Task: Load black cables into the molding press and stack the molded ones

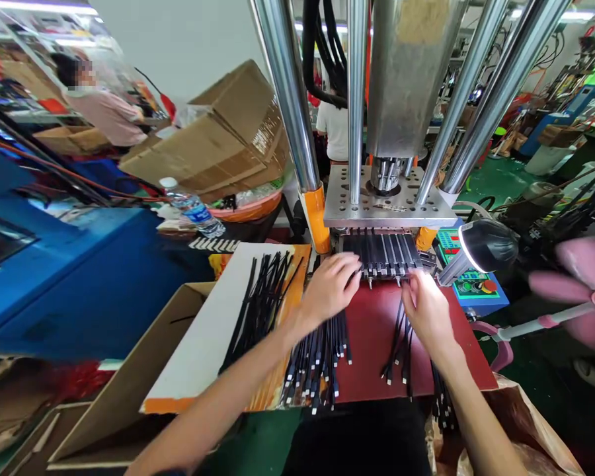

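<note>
A row of black cables with metal plugs point(384, 270) lies in the mold point(347, 248) under the press. My left hand point(331, 285) is at the row's left end, fingers curled together; whatever lies between its fingertips is hidden. At the right end, my right hand point(427, 309) has thumb and fingers closed on a cable end at the mold's front edge. Several loose cables point(399, 350) run down the red tabletop point(367, 350) just left of that hand. Below my left wrist is a bundle of black cables point(320, 363) with pale plugs.
The press's steel plate point(389, 208) hangs above the mold between upright rods. More cables point(260, 297) rest on a white board point(198, 344) at left. A lamp point(488, 244), a control box point(478, 287) and a pink fan point(588, 287) stand at right. A person point(102, 109) is behind, far left.
</note>
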A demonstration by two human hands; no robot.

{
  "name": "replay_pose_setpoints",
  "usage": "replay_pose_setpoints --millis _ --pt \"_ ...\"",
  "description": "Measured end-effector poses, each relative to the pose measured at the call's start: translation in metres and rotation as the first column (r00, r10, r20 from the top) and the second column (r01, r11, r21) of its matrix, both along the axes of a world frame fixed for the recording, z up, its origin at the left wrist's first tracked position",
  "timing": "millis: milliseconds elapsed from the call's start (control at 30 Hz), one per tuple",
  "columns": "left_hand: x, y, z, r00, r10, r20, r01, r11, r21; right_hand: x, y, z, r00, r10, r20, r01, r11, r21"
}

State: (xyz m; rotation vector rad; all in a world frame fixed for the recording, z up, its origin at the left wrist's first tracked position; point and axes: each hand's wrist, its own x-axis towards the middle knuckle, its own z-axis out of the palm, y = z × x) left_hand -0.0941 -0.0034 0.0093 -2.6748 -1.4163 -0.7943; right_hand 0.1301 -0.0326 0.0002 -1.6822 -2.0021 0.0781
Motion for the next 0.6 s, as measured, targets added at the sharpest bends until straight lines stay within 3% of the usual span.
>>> replay_pose_setpoints --millis 67,133,200,267,333,467,533,600 --pt "-0.019 -0.062 -0.016 0.982 0.175 0.077 -0.171 0.984 -0.052 0.022 -0.077 -0.035 0.989 -0.035 -0.142 0.027 0.998 -0.061" --pt "-0.036 -0.113 -0.034 0.905 0.422 -0.060 -0.424 0.877 -0.225 0.032 -0.143 -0.067 0.983 -0.086 -0.159 0.063 0.987 -0.145" --pt "-0.045 -0.140 -0.048 0.847 0.486 -0.214 -0.531 0.766 -0.363 0.030 -0.184 -0.087 0.980 -0.123 -0.155 0.093 0.978 -0.187" --pt "-0.048 -0.145 -0.056 0.843 0.470 -0.261 -0.537 0.706 -0.461 0.024 -0.197 -0.093 0.979 -0.139 -0.148 0.104 0.970 -0.220" --pt "-0.048 -0.137 -0.058 0.863 0.445 -0.241 -0.501 0.688 -0.525 0.024 -0.192 -0.090 0.980 -0.132 -0.152 0.087 0.959 -0.270" --pt "-0.051 -0.125 -0.043 0.892 0.438 -0.109 -0.414 0.699 -0.583 0.041 -0.173 -0.069 0.946 -0.129 -0.296 0.006 0.923 -0.384" --pt "-0.050 -0.129 -0.033 0.889 0.452 0.068 -0.307 0.701 -0.643 0.046 -0.174 -0.056 0.885 -0.164 -0.437 -0.043 0.904 -0.426" --pt "-0.040 -0.141 -0.026 0.854 0.445 0.268 -0.086 0.629 -0.773 0.042 -0.182 -0.044 0.779 -0.186 -0.598 -0.134 0.883 -0.450"
